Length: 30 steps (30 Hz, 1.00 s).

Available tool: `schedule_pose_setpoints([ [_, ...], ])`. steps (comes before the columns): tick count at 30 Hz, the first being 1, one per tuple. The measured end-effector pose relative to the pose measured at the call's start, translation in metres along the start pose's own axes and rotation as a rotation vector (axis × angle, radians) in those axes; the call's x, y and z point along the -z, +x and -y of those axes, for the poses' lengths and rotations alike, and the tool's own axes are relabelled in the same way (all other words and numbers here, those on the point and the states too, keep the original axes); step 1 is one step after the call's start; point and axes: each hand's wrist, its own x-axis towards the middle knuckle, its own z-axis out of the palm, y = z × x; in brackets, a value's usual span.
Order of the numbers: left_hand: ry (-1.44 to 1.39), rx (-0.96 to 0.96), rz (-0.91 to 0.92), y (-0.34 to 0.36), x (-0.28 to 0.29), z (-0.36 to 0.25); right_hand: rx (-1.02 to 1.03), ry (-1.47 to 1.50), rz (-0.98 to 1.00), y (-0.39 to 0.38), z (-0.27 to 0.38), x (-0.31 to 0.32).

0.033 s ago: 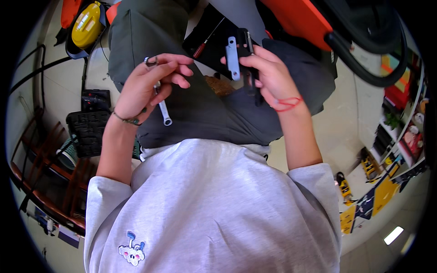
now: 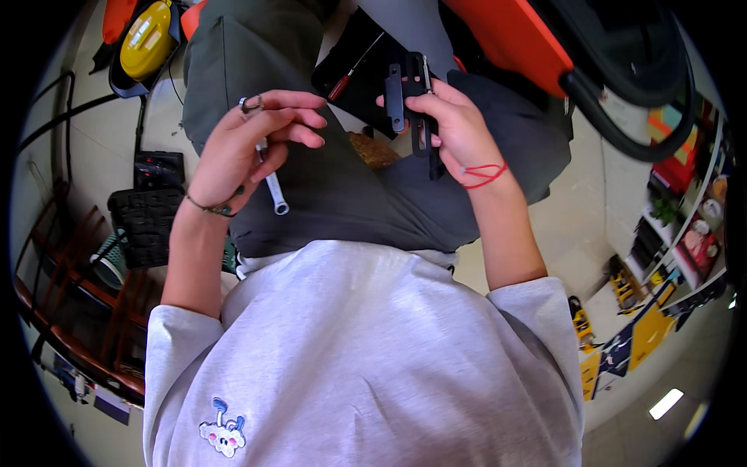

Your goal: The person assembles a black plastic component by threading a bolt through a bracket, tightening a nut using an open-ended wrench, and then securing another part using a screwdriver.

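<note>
My left hand (image 2: 247, 148) holds a silver wrench (image 2: 278, 194) loosely in its curled fingers; its ring end hangs below them, and the upper fingers stick out. My right hand (image 2: 459, 124) grips dark metal brackets (image 2: 394, 97) between thumb and fingers, held upright above my right thigh, with some fingers hidden behind them. The two hands are apart. Beyond them, between my legs, a red-handled screwdriver (image 2: 338, 87) lies on a black surface.
An orange and black frame (image 2: 513, 35) with curved tubing stands upper right. A yellow helmet-like object (image 2: 145, 39) is upper left. An open black tool case (image 2: 144, 226) lies left, near wooden chairs (image 2: 58, 280). Shelves with goods (image 2: 692, 249) stand at the right.
The brackets in my right hand have turned slightly, so the plate that looked light silver now looks dark. Both hands have shifted very slightly with the view.
</note>
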Motion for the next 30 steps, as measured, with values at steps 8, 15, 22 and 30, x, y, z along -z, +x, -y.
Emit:
schedule_pose_setpoints([
  [8,0.094,-0.003,-0.040,0.000,0.019,-0.019,0.219,-0.079,-0.099,-0.102,0.028,0.049],
  [15,0.241,0.064,-0.002,0.013,-0.039,0.012,0.495,0.265,-0.917,-0.195,-0.095,0.189],
  [22,0.365,0.135,0.081,0.009,-0.103,0.024,-0.010,0.609,-1.036,-0.104,-0.330,0.286],
  [30,0.224,0.143,-0.182,-0.005,-0.112,0.012,-0.192,0.740,-0.879,0.015,-0.401,0.288],
])
